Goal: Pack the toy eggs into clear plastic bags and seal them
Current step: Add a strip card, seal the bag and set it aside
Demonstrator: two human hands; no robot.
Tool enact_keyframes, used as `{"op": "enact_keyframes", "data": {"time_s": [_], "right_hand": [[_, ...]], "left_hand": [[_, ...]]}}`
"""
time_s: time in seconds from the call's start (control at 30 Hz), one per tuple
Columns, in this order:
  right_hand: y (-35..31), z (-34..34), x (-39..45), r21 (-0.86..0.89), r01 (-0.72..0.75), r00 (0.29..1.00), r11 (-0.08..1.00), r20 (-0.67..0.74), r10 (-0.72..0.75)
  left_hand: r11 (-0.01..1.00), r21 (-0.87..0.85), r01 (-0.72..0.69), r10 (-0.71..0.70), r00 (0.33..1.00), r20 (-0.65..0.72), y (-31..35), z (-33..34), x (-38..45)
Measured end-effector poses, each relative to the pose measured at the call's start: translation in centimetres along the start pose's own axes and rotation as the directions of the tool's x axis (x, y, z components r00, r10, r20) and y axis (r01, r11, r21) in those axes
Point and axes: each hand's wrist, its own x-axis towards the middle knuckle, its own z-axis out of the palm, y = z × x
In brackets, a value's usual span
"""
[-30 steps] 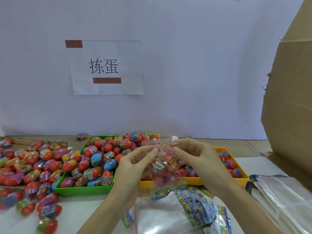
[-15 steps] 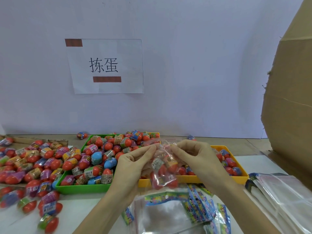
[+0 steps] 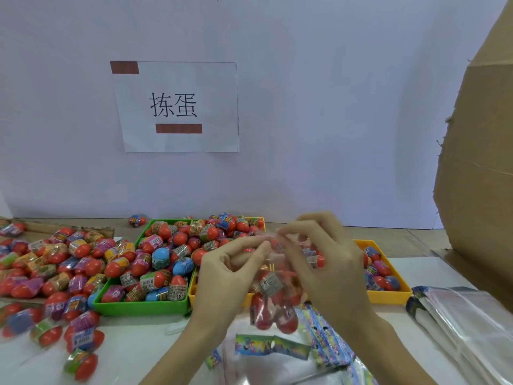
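A small clear plastic bag with several red toy eggs inside hangs between my hands above the table. My left hand pinches the bag's top edge with thumb and fingertips. My right hand pinches the same top strip from the right, fingers curled over it. Behind the hands, a green tray is heaped with red and blue toy eggs. A yellow tray beside it holds a few more, partly hidden by my right hand.
Loose wrapped eggs cover the table at the left. Empty clear bags with colourful headers lie under my wrists. Another stack of clear bags lies at the right. A cardboard box rises at the right edge. A paper sign hangs on the wall.
My hands have drawn closer together along the bag's top edge, and my right fingers have curled tighter over it. The filled bag hangs a little lower.
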Motion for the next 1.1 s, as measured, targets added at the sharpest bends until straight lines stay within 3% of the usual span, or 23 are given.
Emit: {"op": "enact_keyframes", "data": {"time_s": [0.1,0.33,0.53,0.8,1.1], "right_hand": [[-0.1,0.4,-0.3,0.044,0.029,0.996,0.999,0.077,-0.032],[0.4,0.3,-0.3,0.021,0.007,0.994,1.000,0.105,-0.009],[0.7,-0.3,0.0,0.002,0.035,0.981,0.999,0.189,-0.034],[0.7,-0.3,0.1,-0.108,0.174,0.969,0.979,0.193,-0.151],[0.8,0.1,-0.2,-0.122,0.172,0.977,0.978,0.151,-0.153]], "left_hand": [[0.998,0.036,-0.047,0.046,0.998,0.036,-0.2,0.5,-0.4],[0.993,0.055,-0.108,0.103,0.990,0.095,-0.6,0.4,-0.4],[0.950,0.234,-0.208,0.189,0.977,0.101,-1.3,0.2,-0.3],[0.895,0.355,-0.269,0.259,0.963,0.077,-1.3,0.3,-0.5],[0.891,0.366,-0.267,0.247,0.964,0.102,-1.3,0.6,-0.6]]}}
